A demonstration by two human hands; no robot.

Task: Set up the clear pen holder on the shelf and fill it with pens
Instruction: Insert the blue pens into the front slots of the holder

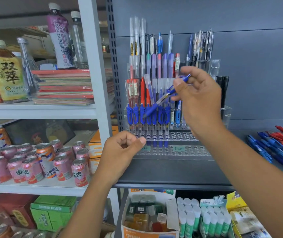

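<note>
Head view: your left hand (121,148) hovers just before the clear pen holder (193,151), grip closed on nothing. Your right hand (199,97), raised, pinches a blue pen (164,96) slanted across its filled rows. The holder stands on the dark shelf (171,170), loose pens (277,146) lying rightward.

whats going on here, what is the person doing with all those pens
A person is stocking the clear pen holder on the dark shelf. Their right hand pinches a blue pen, tilted with its tip down toward the row of blue pens standing in the holder's left side. The left hand is curled by the holder's lower left corner and holds nothing visible. The frontmost holes are empty. Loose pens, blue and red, lie on the shelf to the right.
</note>
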